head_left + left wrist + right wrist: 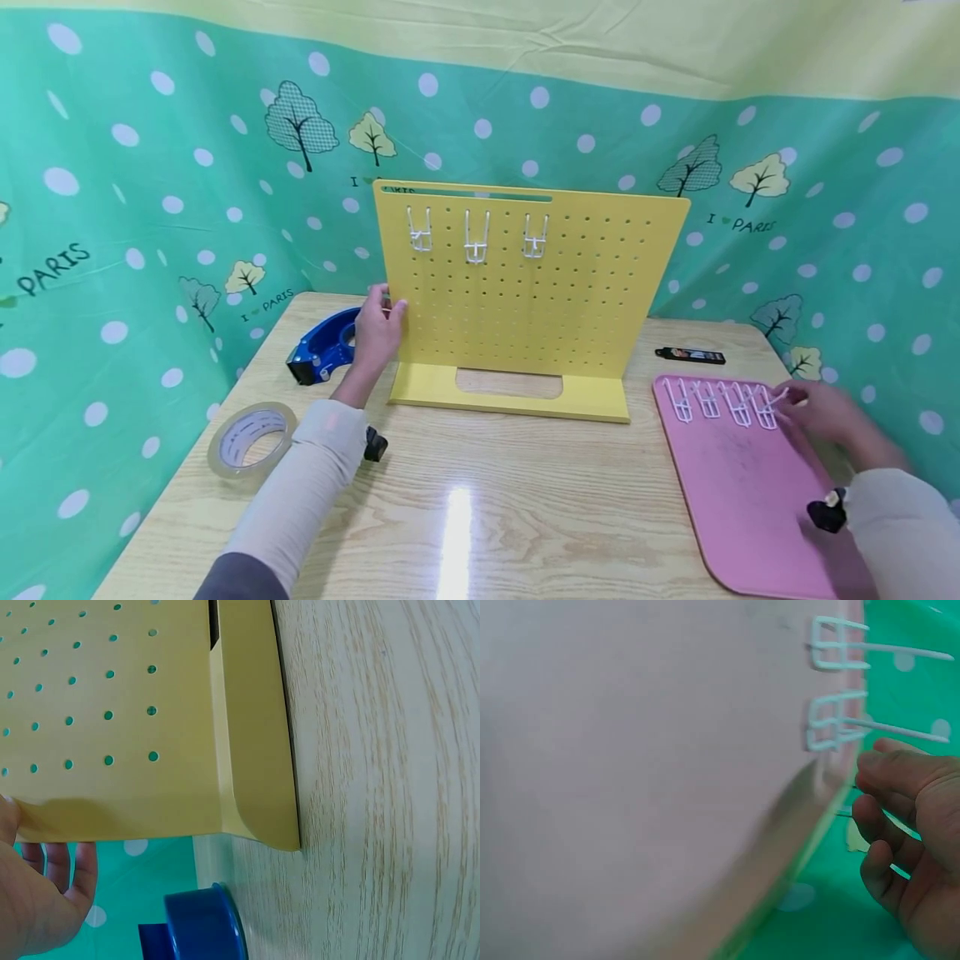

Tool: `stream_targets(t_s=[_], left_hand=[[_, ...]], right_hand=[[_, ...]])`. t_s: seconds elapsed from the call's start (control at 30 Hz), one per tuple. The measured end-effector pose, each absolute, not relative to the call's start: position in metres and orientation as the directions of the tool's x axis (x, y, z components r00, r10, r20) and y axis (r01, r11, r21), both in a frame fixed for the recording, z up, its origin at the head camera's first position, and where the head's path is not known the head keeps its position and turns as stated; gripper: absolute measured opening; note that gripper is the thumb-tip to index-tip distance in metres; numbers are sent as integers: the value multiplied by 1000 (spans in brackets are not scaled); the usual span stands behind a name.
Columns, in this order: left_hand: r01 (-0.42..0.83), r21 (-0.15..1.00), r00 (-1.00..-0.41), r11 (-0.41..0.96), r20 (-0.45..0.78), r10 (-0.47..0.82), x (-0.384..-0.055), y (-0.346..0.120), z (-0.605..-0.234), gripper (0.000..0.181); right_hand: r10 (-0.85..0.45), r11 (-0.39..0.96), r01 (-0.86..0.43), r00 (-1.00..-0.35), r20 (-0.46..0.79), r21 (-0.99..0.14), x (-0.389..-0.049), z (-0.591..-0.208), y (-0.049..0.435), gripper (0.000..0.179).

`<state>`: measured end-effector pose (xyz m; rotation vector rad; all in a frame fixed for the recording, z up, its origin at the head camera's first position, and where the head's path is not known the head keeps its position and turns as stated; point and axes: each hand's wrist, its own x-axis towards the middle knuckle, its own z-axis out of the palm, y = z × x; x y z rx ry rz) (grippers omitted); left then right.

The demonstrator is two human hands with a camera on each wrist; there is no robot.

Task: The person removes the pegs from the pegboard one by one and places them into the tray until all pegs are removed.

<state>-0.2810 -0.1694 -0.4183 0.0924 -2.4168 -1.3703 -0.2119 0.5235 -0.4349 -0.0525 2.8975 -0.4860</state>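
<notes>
Flanked by one dispenser point(317, 347) at nine o'clock, one tape roll point(234, 442) at eight. Grasping three-hook pegboard point(517, 285) with left hand point(377, 332); cannot tell hold of right hand point(817, 412) beside four tray hooks point(739, 410).

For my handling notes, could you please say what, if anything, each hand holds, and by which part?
The left hand holds the yellow pegboard by its left edge; whether the right hand grips the nearest white hook cannot be told.

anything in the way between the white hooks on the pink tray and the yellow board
No visible obstacle: only tabletop lies between the pink tray with the hooks and the yellow board; the black item lies flat beyond the tray's far edge.
</notes>
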Motion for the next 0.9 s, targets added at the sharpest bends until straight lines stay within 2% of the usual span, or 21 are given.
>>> stream_targets(t_s=[0.2, 0.47, 0.7, 0.9], left_hand=[[114, 838, -932, 534, 277, -235, -281, -169, -418, 31], [116, 838, -933, 532, 276, -232, -279, -169, -419, 31], [112, 840, -933, 531, 273, -235, -279, -169, -419, 31], [118, 836, -930, 535, 282, -235, -279, -169, -419, 31]], right_hand=[[-5, 955, 29, -994, -111, -295, -211, -407, 525, 36], [61, 954, 27, -993, 105, -298, -213, -374, 497, 40], [18, 962, -32, -983, 183, -270, -219, -349, 446, 36], [-64, 953, -148, -952, 300, -266, -222, -336, 401, 30]])
